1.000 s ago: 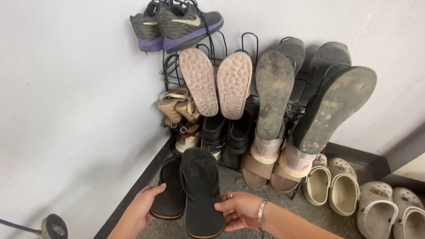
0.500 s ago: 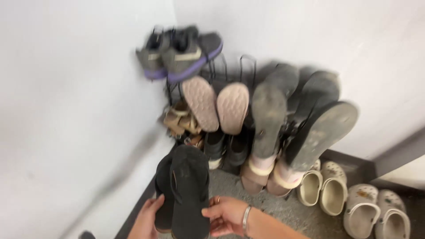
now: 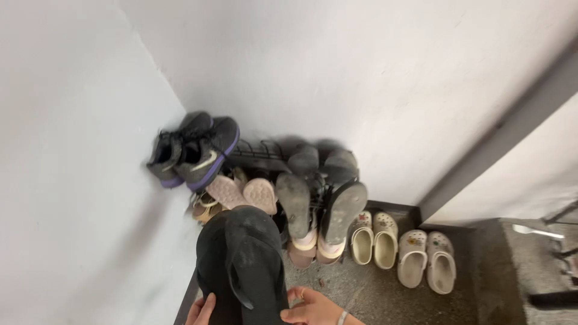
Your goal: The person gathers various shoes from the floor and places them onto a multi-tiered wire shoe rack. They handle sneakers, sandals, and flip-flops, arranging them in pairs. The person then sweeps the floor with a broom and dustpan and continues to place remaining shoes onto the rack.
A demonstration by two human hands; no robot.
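Note:
Two black flip-flops (image 3: 244, 265) are lifted in front of me, toes up and overlapping, the right one in front. My left hand (image 3: 201, 312) grips the left one at the bottom edge of the view. My right hand (image 3: 307, 310), with a bracelet at the wrist, holds the heel of the right one. Behind them stands a black wire shoe rack (image 3: 259, 153) in the corner, with grey and purple sneakers (image 3: 195, 150) on top, pink-soled shoes (image 3: 244, 194) below and dusty dark-soled sandals (image 3: 319, 201) hung soles out.
Two pairs of cream clogs (image 3: 400, 247) sit on the speckled floor to the right of the rack. White walls meet at the corner behind it. A dark baseboard (image 3: 394, 207) runs along the wall, and a grey step (image 3: 530, 265) rises at the right.
The view has pulled back and up, so the rack looks smaller and farther. Both flip-flops have come up off the floor in my hands, closer to the camera.

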